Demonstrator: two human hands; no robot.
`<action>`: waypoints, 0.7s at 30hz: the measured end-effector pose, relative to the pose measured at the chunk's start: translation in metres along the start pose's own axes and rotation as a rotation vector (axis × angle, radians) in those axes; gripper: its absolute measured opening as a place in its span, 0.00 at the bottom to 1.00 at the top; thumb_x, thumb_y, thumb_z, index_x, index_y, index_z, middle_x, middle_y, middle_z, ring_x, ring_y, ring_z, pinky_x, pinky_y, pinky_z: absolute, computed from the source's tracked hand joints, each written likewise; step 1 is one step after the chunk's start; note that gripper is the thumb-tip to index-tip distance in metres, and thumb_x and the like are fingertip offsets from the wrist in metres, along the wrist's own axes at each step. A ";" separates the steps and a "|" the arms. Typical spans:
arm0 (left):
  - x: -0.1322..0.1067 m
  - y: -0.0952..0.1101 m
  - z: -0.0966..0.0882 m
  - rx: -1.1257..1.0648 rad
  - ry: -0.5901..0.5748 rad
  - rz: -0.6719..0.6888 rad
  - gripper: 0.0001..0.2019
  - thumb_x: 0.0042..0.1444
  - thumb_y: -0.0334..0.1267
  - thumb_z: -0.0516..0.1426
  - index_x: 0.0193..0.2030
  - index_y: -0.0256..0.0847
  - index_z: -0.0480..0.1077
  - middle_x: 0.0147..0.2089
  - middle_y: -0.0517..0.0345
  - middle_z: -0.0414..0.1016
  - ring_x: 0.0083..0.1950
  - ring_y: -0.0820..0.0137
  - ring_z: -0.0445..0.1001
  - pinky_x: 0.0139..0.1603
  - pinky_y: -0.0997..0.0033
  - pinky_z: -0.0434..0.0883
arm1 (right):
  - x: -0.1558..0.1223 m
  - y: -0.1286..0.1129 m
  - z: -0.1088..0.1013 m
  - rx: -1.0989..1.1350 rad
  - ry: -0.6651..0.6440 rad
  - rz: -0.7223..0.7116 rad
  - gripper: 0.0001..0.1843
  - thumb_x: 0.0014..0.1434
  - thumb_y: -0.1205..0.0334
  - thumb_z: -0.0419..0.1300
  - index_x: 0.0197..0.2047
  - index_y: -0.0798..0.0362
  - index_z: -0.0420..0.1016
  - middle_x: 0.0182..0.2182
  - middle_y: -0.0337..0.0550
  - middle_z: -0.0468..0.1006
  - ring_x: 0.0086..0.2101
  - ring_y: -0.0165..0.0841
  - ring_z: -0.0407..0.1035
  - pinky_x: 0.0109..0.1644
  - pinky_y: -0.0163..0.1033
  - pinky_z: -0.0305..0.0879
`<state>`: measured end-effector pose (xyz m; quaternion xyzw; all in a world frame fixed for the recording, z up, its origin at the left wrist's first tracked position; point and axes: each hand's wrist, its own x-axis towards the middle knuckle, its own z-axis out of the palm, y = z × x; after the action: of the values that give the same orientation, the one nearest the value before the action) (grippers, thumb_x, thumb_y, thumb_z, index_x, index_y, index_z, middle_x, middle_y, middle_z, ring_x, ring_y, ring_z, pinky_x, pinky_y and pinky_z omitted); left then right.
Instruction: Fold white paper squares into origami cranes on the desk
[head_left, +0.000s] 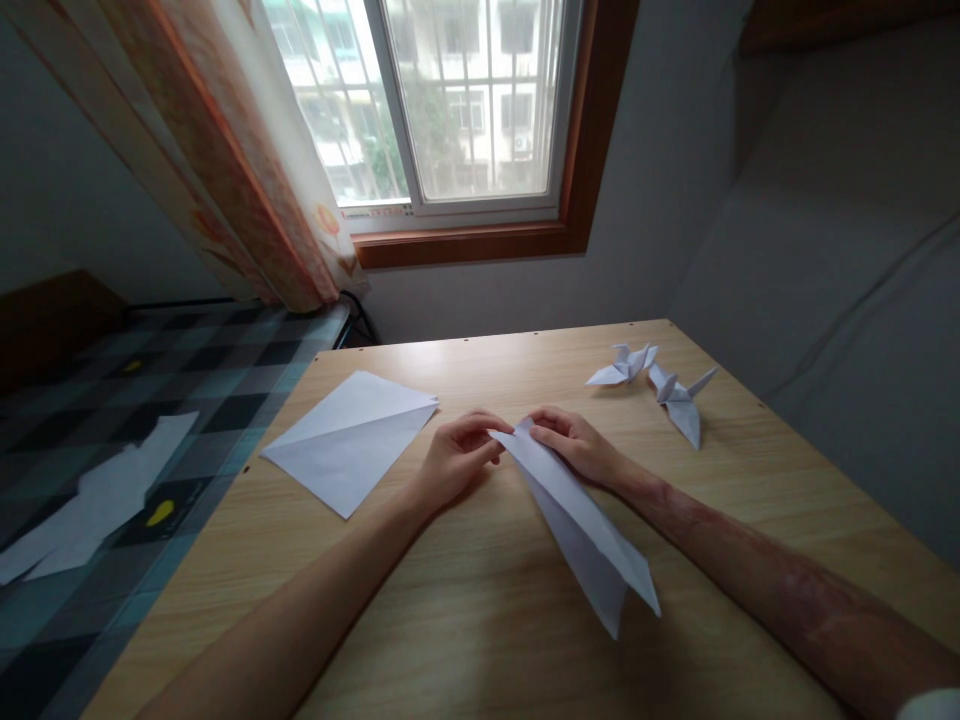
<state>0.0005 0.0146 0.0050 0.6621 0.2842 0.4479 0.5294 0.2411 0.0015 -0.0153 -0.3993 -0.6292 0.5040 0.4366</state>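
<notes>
Between my two hands is a folded sheet of white paper [574, 510], long and narrow, its far tip at my fingers and its split near end spreading toward me. My left hand [461, 455] pinches the tip's left corner between thumb and fingers. On the other side, my right hand [574, 445] grips the paper near the same tip, thumb on top and fingers partly hidden behind it. To the left lies a square of white paper [352, 440] with a diagonal crease. Two folded paper cranes, one farther back [622, 366] and one nearer [681, 398], rest beyond my right hand.
The pale wooden table [420, 620] fills the middle. At left, a bed with a checked cover [247, 345] holds white paper scraps [112, 500]. Behind are a barred window [472, 100] and an orange patterned curtain [247, 150]. A grey wall [840, 250] stands at right.
</notes>
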 end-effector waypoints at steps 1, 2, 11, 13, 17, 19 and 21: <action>0.001 -0.001 -0.001 0.021 0.034 0.024 0.09 0.59 0.42 0.72 0.41 0.39 0.85 0.45 0.49 0.80 0.42 0.67 0.78 0.40 0.71 0.77 | 0.000 0.000 0.000 0.039 -0.005 -0.011 0.22 0.67 0.41 0.68 0.50 0.52 0.81 0.45 0.46 0.85 0.42 0.38 0.75 0.45 0.39 0.68; 0.001 -0.001 -0.001 0.040 0.071 0.042 0.09 0.60 0.43 0.72 0.39 0.39 0.85 0.46 0.49 0.79 0.44 0.66 0.78 0.42 0.71 0.77 | 0.001 0.000 0.000 0.078 -0.017 -0.014 0.24 0.65 0.42 0.70 0.55 0.51 0.81 0.50 0.48 0.85 0.46 0.40 0.76 0.48 0.40 0.69; 0.001 -0.009 -0.001 -0.014 0.208 -0.180 0.19 0.60 0.54 0.70 0.36 0.38 0.76 0.31 0.59 0.76 0.31 0.72 0.70 0.31 0.75 0.64 | 0.004 -0.009 -0.014 0.446 -0.125 0.232 0.40 0.62 0.22 0.59 0.45 0.53 0.86 0.43 0.52 0.88 0.46 0.45 0.81 0.53 0.47 0.75; 0.001 -0.008 0.000 0.020 0.208 -0.181 0.19 0.59 0.54 0.70 0.36 0.38 0.77 0.31 0.59 0.77 0.31 0.71 0.71 0.30 0.75 0.64 | 0.003 -0.011 -0.016 0.409 -0.131 0.215 0.34 0.65 0.28 0.62 0.48 0.53 0.86 0.46 0.51 0.88 0.47 0.44 0.80 0.51 0.44 0.74; 0.000 -0.002 0.002 0.081 0.132 -0.181 0.19 0.61 0.54 0.69 0.37 0.37 0.81 0.32 0.56 0.80 0.32 0.70 0.72 0.30 0.74 0.65 | 0.002 -0.014 -0.016 0.112 -0.132 0.143 0.26 0.65 0.42 0.71 0.57 0.52 0.83 0.44 0.46 0.86 0.39 0.37 0.78 0.38 0.37 0.70; -0.001 0.001 0.004 0.111 0.086 -0.173 0.19 0.63 0.54 0.68 0.38 0.37 0.83 0.34 0.55 0.82 0.32 0.69 0.73 0.31 0.74 0.66 | 0.002 -0.016 -0.016 -0.002 -0.127 0.073 0.27 0.64 0.46 0.72 0.60 0.51 0.81 0.43 0.44 0.86 0.38 0.36 0.78 0.36 0.36 0.70; -0.002 0.004 0.005 0.147 0.062 -0.160 0.19 0.63 0.54 0.67 0.38 0.37 0.84 0.34 0.54 0.83 0.33 0.69 0.74 0.31 0.73 0.67 | 0.002 -0.020 -0.015 -0.134 -0.067 0.007 0.22 0.64 0.48 0.73 0.56 0.51 0.82 0.41 0.45 0.86 0.36 0.35 0.78 0.36 0.36 0.70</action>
<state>0.0042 0.0096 0.0082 0.6602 0.3845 0.4022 0.5045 0.2537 0.0046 0.0065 -0.4129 -0.6742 0.4755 0.3859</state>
